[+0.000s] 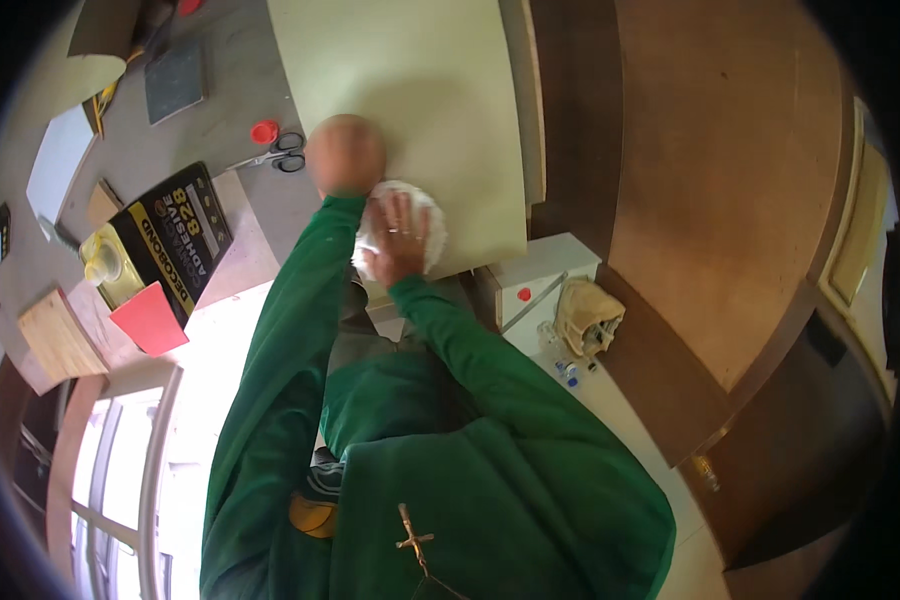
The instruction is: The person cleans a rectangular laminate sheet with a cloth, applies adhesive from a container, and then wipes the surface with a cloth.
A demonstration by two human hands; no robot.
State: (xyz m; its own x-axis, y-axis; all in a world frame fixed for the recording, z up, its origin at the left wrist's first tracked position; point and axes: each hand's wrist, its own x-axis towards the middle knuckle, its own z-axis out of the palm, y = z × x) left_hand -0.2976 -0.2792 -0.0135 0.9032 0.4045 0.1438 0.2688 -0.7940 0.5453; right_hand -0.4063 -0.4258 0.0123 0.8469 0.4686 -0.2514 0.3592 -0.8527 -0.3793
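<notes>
A pale cream board [440, 90] stretches away in front of me, with its near edge close to my body. On its near part lies a crumpled white cloth [432, 222]. My right hand [398, 240] rests flat on this cloth, fingers spread and pressing down. Just beyond and to the left, my left hand [345, 153] is over the board's left edge. It is smeared by motion and its fingers are hidden. A pair of scissors [286, 152] with dark handles lies near my left hand, beside a red cap [265, 131].
At left stand a black and yellow adhesive can [175, 240] and a red flat piece [151, 318]. A dark square plate [176, 83] lies farther off. At right, a white box-like unit [545, 262] and a beige bag [587, 316] sit beside large brown panels [720, 180].
</notes>
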